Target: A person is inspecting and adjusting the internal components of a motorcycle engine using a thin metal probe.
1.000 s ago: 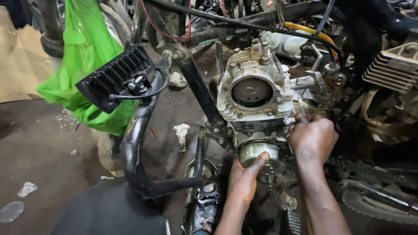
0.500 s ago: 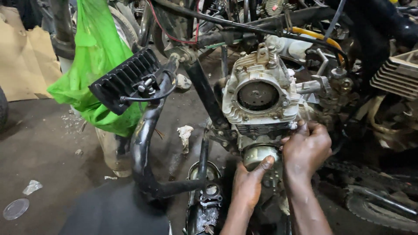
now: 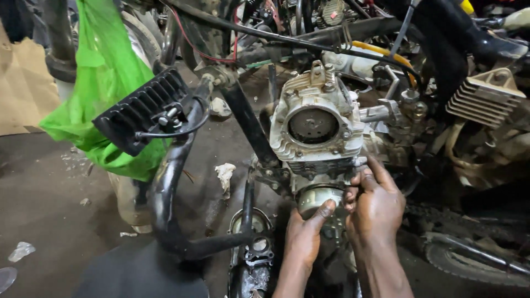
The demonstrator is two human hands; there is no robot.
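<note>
**Two hands at the underside of a motorcycle engine**

Low in the frame, right of centre, the left hand (image 3: 302,237) reaches up with its thumb pressed on the rim of a round metal cylinder part (image 3: 319,197) that hangs just beneath the engine head (image 3: 317,129). The rest of that hand's fingers are hidden, so whether it is closed around the part cannot be told. Just beside it, the right hand (image 3: 376,205) is curled with its fingers together at the seam where the part meets the head, thumb and fingertips pinched on something too small to make out.

The risk, as a judgement: the part looks supported mainly by the thumb, so a slip could let it drop or tilt and jam; grime on the metal would make that likelier.

To the left of the hands, a bent black frame tube (image 3: 165,193) crosses the lower centre and crowds the approach. Further up at left sits a black finned block (image 3: 142,110) against a green plastic bag (image 3: 105,72). At upper right, a pale finned casting (image 3: 486,96) and a black frame bar (image 3: 331,36) with cables close in overhead. A crumpled white rag (image 3: 225,175) lies on the dirty floor (image 3: 44,198).
</note>
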